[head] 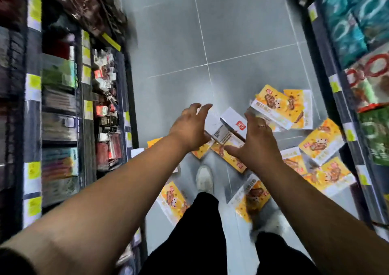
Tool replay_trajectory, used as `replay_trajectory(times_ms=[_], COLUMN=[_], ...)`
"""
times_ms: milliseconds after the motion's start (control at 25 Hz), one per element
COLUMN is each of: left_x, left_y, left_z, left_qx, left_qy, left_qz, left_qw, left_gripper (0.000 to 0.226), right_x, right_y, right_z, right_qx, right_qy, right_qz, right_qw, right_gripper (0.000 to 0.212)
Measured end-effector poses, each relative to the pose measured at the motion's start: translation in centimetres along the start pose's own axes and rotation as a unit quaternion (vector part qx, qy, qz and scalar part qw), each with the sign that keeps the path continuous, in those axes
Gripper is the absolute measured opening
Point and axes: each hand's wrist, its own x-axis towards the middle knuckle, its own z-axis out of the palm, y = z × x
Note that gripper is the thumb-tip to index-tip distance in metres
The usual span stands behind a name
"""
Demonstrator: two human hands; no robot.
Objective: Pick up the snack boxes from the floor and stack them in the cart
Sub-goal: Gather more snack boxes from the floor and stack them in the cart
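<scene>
boxes (275,106): yellow, scattered on floor (179,43) btwn shelves (59,106), mostly on the right
white box (233,121): tilted, btwn the 2 hands, contact unclear
l hand (190,127): fingers spread wide, holding nothing
r hand (257,142): also spread wide, nothing in it
</scene>
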Motion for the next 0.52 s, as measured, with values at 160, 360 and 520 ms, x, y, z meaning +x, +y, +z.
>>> replay_trajectory(times_ms=[160,360,520], left_x=[7.7,16.3,20.8], left_y=[-5.2,-9.6,-12.6], left_z=[5.5,15.2,23.1], left_qx=[0.06,0.162,0.185], left_qy=[-0.056,-0.134,-0.168], left_qz=[0.021,0.076,0.062], left_qw=[0.996,0.975,0.966], left_gripper=[0.092,0.098,0.097], right_x=[6.9,13.7,18.5], right_y=[2.8,7.2,9.8], right_z=[6.5,17.4,25.8], right_qx=[-0.014,-0.019,-0.031], right_qy=[-0.019,-0.036,-0.033], right_qz=[0.036,0.049,0.033], right_qw=[0.999,0.998,0.998], right_gripper=[0.107,0.107,0.112])
